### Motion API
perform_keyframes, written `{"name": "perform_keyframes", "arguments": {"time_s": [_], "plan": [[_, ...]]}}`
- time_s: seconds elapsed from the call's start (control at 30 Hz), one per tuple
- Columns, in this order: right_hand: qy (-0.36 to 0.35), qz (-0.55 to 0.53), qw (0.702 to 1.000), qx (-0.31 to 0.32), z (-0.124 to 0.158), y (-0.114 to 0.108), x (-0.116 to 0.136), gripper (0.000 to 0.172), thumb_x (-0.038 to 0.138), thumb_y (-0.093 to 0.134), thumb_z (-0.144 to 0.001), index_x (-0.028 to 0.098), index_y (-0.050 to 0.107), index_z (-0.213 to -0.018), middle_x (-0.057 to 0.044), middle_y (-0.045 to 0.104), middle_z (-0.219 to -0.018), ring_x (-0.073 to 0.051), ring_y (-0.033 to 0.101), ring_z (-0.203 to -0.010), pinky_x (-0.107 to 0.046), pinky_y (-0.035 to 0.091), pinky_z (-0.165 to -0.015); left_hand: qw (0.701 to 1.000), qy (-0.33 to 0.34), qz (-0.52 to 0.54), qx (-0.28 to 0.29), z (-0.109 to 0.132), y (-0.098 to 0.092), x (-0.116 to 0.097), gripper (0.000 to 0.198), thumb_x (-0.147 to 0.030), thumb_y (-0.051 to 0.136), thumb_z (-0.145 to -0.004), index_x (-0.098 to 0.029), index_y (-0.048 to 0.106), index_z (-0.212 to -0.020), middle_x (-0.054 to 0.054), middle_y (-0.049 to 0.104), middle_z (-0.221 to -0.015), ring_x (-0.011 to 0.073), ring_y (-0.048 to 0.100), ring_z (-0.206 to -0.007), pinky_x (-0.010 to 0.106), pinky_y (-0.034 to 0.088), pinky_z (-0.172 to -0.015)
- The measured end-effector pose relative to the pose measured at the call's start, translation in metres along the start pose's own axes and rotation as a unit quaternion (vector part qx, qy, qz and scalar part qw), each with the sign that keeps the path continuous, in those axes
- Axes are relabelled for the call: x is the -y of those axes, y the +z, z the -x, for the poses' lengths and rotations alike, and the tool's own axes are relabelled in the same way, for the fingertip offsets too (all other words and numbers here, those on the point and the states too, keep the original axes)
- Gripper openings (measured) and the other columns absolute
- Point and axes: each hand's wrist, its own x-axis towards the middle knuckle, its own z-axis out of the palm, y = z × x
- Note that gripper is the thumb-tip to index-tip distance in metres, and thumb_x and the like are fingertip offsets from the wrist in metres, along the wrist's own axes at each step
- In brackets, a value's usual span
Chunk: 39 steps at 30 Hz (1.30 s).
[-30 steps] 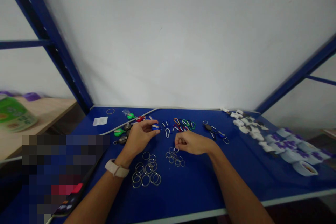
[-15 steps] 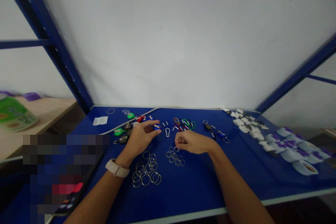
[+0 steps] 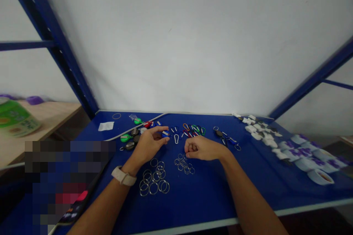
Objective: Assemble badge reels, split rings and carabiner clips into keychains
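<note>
- White wall [image 3: 176,36] rises behind a shiny blue worktop [image 3: 209,194], with slanted dark blue metal shelf posts [image 3: 52,40] at its sides.
- Left hand [image 3: 147,145] reaches forward with bent fingers. Its fingertips are at a small blue and white plastic clip [image 3: 165,134], but I cannot tell if they are pinching it.
- Right hand [image 3: 200,148] is curled up like a loose fist, with its knuckles pointing toward the left hand. I cannot tell if something tiny is inside.
- Small silver wire rings [image 3: 183,164] lie in a little heap just below the right hand, much nearer to it than to the left hand.
- Bigger silver wire rings [image 3: 153,178] lie in a loose heap near the left wrist, which wears a pale band [image 3: 123,176].
- White metal snap hook [image 3: 176,138] lies between the hands, its long side pointing at the person.
- Colored metal snap hooks [image 3: 193,129] lie in a row beyond the hands.
- Round green and black plastic reels [image 3: 125,138] sit left of the left hand.
- White plastic pieces [image 3: 250,128] and white rolls with purple print [image 3: 303,152] line the far right side.
</note>
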Motion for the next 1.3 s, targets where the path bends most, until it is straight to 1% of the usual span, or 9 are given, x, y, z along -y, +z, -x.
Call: {"name": "perform_keyframes", "arguments": {"time_s": [0.13, 0.27, 0.47, 0.57, 0.7, 0.83, 1.03, 1.23, 1.3], "plan": [[-0.001, 0.013, 1.0, 0.004, -0.002, 0.002, 0.0, 0.013, 0.02, 0.071, -0.078, 0.014, 0.067, -0.09, 0.003, 0.06, -0.065, -0.01, 0.052, -0.056, -0.021, 0.037, -0.051, 0.998, 0.008, 0.053, -0.014, -0.001, 0.002, 0.005, 0.042, -0.021, 0.077, -0.068, -0.017, 0.059, -0.105, 0.011, 0.071, -0.108, 0.0165, 0.068, -0.073, 0.033, 0.058, -0.065], [-0.002, 0.034, 0.999, 0.005, -0.003, 0.004, 0.0, 0.011, 0.019, 0.069, -0.079, 0.015, 0.068, -0.089, 0.003, 0.06, -0.065, -0.009, 0.052, -0.056, -0.02, 0.036, -0.051, 0.999, 0.02, 0.045, -0.021, -0.001, 0.003, 0.006, 0.038, -0.019, 0.077, -0.069, -0.017, 0.055, -0.099, 0.011, 0.07, -0.108, 0.0179, 0.069, -0.083, 0.034, 0.058, -0.072], [0.014, 0.038, 0.999, 0.011, -0.003, 0.004, 0.002, 0.006, 0.017, 0.067, -0.08, 0.014, 0.069, -0.084, 0.003, 0.057, -0.062, -0.009, 0.05, -0.054, -0.02, 0.034, -0.049, 1.0, 0.018, 0.008, -0.016, 0.0, 0.002, 0.003, 0.039, -0.02, 0.075, -0.071, -0.016, 0.061, -0.108, 0.012, 0.07, -0.111, 0.0192, 0.068, -0.087, 0.039, 0.056, -0.082], [0.019, 0.045, 0.999, 0.016, -0.003, 0.004, 0.003, 0.006, 0.016, 0.066, -0.08, 0.014, 0.069, -0.085, 0.003, 0.058, -0.062, -0.009, 0.049, -0.054, -0.021, 0.034, -0.05, 0.999, 0.021, -0.018, -0.02, 0.0, 0.002, 0.003, 0.036, -0.023, 0.075, -0.072, -0.015, 0.065, -0.105, 0.01, 0.071, -0.104, 0.0185, 0.067, -0.082, 0.036, 0.055, -0.078], [0.017, 0.051, 0.998, 0.026, -0.002, 0.003, 0.002, 0.007, 0.016, 0.064, -0.082, 0.014, 0.069, -0.086, 0.003, 0.058, -0.062, -0.008, 0.047, -0.053, -0.021, 0.033, -0.05, 0.998, 0.026, -0.048, -0.026, -0.001, 0.001, 0.004, 0.035, -0.026, 0.074, -0.072, -0.015, 0.07, -0.104, 0.005, 0.069, -0.082, 0.0163, 0.062, -0.068, 0.03, 0.052, -0.064], [0.014, 0.044, 0.999, 0.019, 0.001, 0.001, 0.002, 0.007, 0.012, 0.061, -0.083, 0.014, 0.067, -0.087, 0.004, 0.056, -0.062, -0.009, 0.047, -0.054, -0.02, 0.033, -0.05, 0.998, 0.026, -0.059, -0.026, -0.001, 0.0, 0.004, 0.036, -0.029, 0.073, -0.073, -0.014, 0.07, -0.106, 0.003, 0.066, -0.076, 0.0158, 0.06, -0.066, 0.03, 0.05, -0.064], [-0.044, -0.003, 0.996, -0.076, 0.002, -0.001, 0.008, 0.004, 0.015, 0.057, -0.089, 0.016, 0.06, -0.086, 0.004, 0.053, -0.064, -0.011, 0.048, -0.057, -0.022, 0.035, -0.052, 0.998, 0.001, -0.056, -0.02, -0.001, -0.001, 0.001, 0.039, -0.03, 0.072, -0.076, -0.012, 0.068, -0.109, 0.002, 0.065, -0.071, 0.017, 0.061, -0.064, 0.031, 0.05, -0.062], [-0.098, -0.065, 0.965, -0.234, -0.011, 0.012, 0.016, 0.005, 0.02, 0.056, -0.091, 0.018, 0.06, -0.09, 0.002, 0.055, -0.07, -0.012, 0.051, -0.062, -0.025, 0.04, -0.059, 0.998, 0.007, 0.051, -0.047, -0.002, 0.001, 0.006, 0.044, -0.024, 0.077, -0.069, -0.015, 0.058, -0.107, 0.011, 0.071, -0.109, 0.0207, 0.07, -0.09, 0.04, 0.056, -0.085], [-0.121, -0.081, 0.948, -0.283, -0.016, 0.017, 0.017, 0.006, 0.02, 0.056, -0.091, 0.019, 0.062, -0.094, 0.001, 0.059, -0.076, -0.013, 0.054, -0.066, -0.026, 0.042, -0.063, 0.996, 0.003, 0.085, -0.038, -0.003, 0.002, 0.007, 0.047, -0.023, 0.08, -0.067, -0.017, 0.054, -0.105, 0.012, 0.072, -0.11, 0.0216, 0.07, -0.093, 0.041, 0.055, -0.088]]}}
